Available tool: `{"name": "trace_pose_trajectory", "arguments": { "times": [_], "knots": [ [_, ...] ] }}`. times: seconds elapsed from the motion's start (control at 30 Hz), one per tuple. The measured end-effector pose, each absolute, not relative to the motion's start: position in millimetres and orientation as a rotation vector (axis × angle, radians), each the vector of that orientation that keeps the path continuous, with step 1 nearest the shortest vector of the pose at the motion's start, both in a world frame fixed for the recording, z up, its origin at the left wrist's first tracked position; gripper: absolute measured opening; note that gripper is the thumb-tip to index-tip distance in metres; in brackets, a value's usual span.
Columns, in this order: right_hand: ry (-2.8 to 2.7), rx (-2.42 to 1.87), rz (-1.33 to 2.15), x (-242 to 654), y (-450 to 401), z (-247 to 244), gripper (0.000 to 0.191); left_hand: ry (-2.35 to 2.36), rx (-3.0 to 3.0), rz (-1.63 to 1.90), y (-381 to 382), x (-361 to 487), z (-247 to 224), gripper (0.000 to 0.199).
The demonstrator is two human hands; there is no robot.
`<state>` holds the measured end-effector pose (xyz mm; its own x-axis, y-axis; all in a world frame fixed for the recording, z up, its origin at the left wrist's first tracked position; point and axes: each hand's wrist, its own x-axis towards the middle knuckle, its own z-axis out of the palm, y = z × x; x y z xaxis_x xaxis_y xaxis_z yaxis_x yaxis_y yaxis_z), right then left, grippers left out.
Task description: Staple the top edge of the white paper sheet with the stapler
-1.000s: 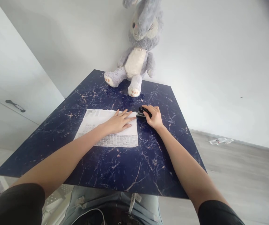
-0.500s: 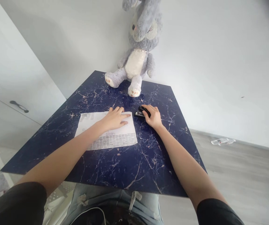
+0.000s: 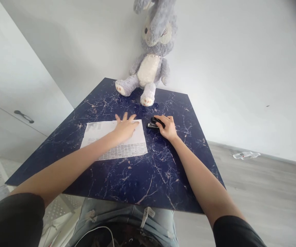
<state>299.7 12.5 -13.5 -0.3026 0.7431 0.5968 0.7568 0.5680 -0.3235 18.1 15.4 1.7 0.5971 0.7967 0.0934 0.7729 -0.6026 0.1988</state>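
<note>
A printed sheet of paper (image 3: 131, 150) lies flat on the dark blue marbled table (image 3: 127, 181); whether it is one sheet or several I cannot tell. My left hand (image 3: 125, 129) is over its upper right part, fingers spread, a little blurred, and the forearm covers the sheet's lower left. Just right of the paper, a black stapler (image 3: 153, 124) rests on the table with its front end pointing left. My right hand (image 3: 168, 127) is closed around the stapler's rear part, hiding that end.
A grey plush rabbit (image 3: 149, 70) sits at the table's far edge against the white wall (image 3: 230, 68). To the left stands a white cabinet with a dark handle (image 3: 23, 116). Clear plastic wrapping (image 3: 246, 155) lies on the floor at right.
The paper has slid slightly left and away from me, along with my left hand, whose fingers have spread wider. A wider gap separates paper and stapler. My right hand stays on the stapler.
</note>
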Motion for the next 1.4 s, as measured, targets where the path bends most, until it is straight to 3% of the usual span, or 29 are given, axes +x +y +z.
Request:
{"name": "trace_pose_trajectory", "arguments": {
  "times": [0.1, 0.17, 0.37, 0.5, 0.7, 1.03, 1.27, 1.4],
  "knots": [
    [-2.073, -1.201, -0.012, 300.2, 12.7, -14.3, 0.034, 1.713, 2.409, 0.309, -16.1, 35.0, -20.0, 0.082],
    [-2.072, -1.201, 0.006, 300.4, 13.1, -15.1, 0.035, 1.709, 2.380, 0.239, -30.1, 41.0, -26.9, 0.092],
    [-2.087, -1.187, 0.051, 301.8, 13.9, -15.3, 0.037, 0.906, 2.684, -0.021, 0.9, -11.1, 9.7, 0.067],
    [-2.095, -1.129, 0.141, 302.3, 12.4, -11.5, 0.038, 0.906, 2.651, 0.025, 14.4, -36.7, 23.4, 0.048],
    [-2.108, -1.063, 0.198, 300.7, 9.3, -5.1, 0.046, 0.984, 2.676, 0.077, 0.8, -2.0, 0.1, 0.078],
    [-2.218, -1.042, 0.136, 288.8, 3.9, -8.0, 0.044, 1.004, 2.755, 0.283, -4.8, 9.6, -13.0, 0.054],
    [-2.264, -1.003, 0.165, 283.6, -0.4, -6.6, 0.045, 1.102, 2.623, 0.575, 2.5, -2.3, -4.2, 0.053],
    [-2.296, -0.966, 0.191, 273.9, -6.5, -6.5, 0.047, 0.978, 2.673, 0.486, 3.0, 3.8, -7.4, 0.052]
  ]
}}
